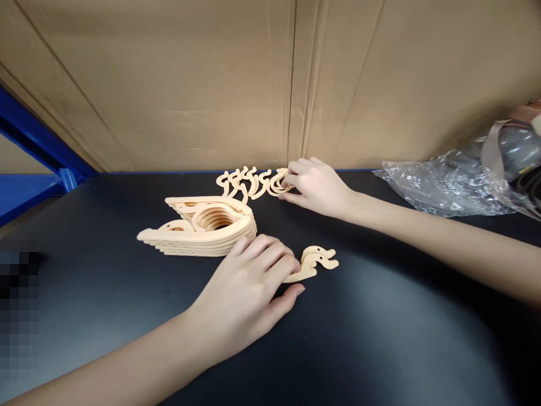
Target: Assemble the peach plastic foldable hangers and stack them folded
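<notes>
I was watching two bare hands at work over a black table (363,338). The left hand (253,273) lay palm down, close to the front. Its fingers were bent over one end of two small pale pieces (307,264), which looked a bit like ducks with a dark dot for an eye. Their heads poked out past the fingers, pointing right. The thumb stuck out below, a little way apart from the fingers. I couldn't tell if the hand was pinching the pieces or just resting on them.

The right hand (315,186) was farther back, at the right end of a row of curvy pieces (261,189). Its thumb and fingers were a little bit apart at the tips, right by the last pieces there. I couldn't see whether it had hold of one.

A neat pile of big pale pieces (211,234) sat just beside the left hand's fingers. Behind it all stood brown cardboard (211,84), and clear plastic (443,183) lay crumpled at the right.
</notes>
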`<state>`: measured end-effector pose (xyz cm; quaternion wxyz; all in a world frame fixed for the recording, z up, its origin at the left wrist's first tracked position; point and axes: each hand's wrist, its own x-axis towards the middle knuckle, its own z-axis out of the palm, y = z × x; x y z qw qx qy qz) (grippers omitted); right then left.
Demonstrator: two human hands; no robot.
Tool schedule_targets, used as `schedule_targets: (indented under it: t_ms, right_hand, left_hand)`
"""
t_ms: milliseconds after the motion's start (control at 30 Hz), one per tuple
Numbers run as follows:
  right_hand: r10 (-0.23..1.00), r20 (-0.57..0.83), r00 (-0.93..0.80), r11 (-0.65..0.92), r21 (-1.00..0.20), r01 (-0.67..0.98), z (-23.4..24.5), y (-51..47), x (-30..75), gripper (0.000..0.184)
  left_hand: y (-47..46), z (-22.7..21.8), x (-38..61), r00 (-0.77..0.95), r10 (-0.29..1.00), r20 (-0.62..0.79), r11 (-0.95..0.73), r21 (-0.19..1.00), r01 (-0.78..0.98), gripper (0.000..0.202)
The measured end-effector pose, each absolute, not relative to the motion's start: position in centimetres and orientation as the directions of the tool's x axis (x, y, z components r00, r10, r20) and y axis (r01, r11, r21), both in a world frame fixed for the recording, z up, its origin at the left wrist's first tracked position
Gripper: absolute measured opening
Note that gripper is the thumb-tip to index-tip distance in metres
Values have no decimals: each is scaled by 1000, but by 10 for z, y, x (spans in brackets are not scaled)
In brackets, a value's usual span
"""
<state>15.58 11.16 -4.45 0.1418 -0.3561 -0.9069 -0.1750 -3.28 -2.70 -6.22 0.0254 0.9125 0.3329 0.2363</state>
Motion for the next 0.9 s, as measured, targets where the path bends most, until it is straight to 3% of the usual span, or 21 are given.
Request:
schedule_targets:
  t_ms: [233, 433, 900]
  right_hand:
    - [599, 355, -718, 695, 215, 686, -48, 124, 139, 31]
    - [631, 346, -694, 684, 173, 708, -48, 129, 139, 24]
    - [753, 330, -570, 617, -50, 786, -49, 133, 167, 18]
  left_hand:
    - [-25, -65, -35, 680, 600, 421, -793, 202, 575, 6]
    - [-26, -64, -33, 681, 599, 420, -793, 194, 578, 6]
    - [-28, -63, -33, 666, 620, 415, -775, 193, 602, 9]
